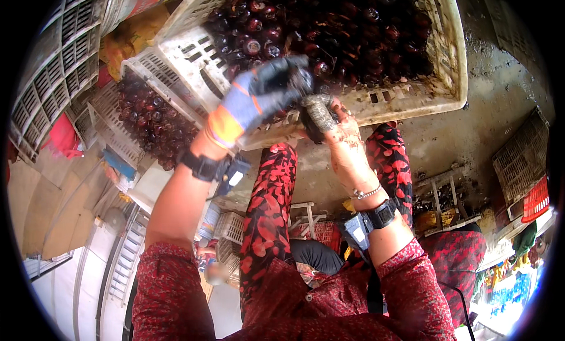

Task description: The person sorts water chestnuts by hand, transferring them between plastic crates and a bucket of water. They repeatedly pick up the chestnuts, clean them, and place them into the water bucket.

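My left hand (pixel 257 92), in a purple-and-orange glove with a black palm, is closed at the near edge of a large pale plastic crate (pixel 406 107). At its fingertips is a blurred dark round thing, apparently a water chestnut (pixel 301 80). My right hand (pixel 329 120) is close beside it, muddy, with a grey covering over its thumb or fingers. Its fingers are curled, and what they hold is hidden. Many shiny dark red-brown water chestnuts (pixel 347 32) fill the crate, with shreds of brown husk among them.
A smaller crate of water chestnuts (pixel 154 114) stands at the left, near stacked pale crates (pixel 62 64). Wet, muddy floor (pixel 488 82) lies at the right, with a tilted crate (pixel 521 158) and a red basket (pixel 535 199). My knees are against the large crate's near side.
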### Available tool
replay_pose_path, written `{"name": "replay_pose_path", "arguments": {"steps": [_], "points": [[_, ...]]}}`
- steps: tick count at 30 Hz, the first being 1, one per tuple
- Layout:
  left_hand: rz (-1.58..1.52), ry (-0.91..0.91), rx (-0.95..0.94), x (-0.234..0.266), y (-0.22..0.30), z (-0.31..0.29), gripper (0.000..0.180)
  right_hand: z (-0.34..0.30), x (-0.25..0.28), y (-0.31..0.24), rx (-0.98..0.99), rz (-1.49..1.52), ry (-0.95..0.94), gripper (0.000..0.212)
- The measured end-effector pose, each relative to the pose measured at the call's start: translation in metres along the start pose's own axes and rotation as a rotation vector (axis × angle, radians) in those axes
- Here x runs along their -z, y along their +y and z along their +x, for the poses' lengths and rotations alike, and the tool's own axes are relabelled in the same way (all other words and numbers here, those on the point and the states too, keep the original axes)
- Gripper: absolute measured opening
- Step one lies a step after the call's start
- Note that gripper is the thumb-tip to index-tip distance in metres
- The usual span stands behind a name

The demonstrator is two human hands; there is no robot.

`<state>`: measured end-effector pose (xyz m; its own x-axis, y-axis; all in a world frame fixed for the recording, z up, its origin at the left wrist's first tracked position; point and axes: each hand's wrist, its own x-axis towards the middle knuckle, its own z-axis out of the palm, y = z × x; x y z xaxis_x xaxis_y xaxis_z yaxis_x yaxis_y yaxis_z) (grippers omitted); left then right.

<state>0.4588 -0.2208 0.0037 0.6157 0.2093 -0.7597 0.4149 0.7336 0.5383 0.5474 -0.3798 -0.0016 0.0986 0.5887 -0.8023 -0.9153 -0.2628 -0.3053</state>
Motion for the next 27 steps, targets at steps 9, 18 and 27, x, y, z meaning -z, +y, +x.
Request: {"name": "replay_pose_path", "arguments": {"steps": [9, 18, 27], "points": [[0.475, -0.447, 0.193, 0.028, 0.018, -0.005, 0.050, -0.003, 0.002, -0.006, -0.178, 0.052, -0.230, 0.077], [1.649, 0.737, -0.356, 0.146, 0.008, 0.116, 0.050, 0.002, 0.005, 0.002, -0.090, 0.084, -0.352, 0.037], [0.250, 0.339, -0.149, 0.095, 0.008, 0.087, 0.030, 0.012, 0.015, 0.014, -0.096, 0.302, -0.201, 0.059]]}}
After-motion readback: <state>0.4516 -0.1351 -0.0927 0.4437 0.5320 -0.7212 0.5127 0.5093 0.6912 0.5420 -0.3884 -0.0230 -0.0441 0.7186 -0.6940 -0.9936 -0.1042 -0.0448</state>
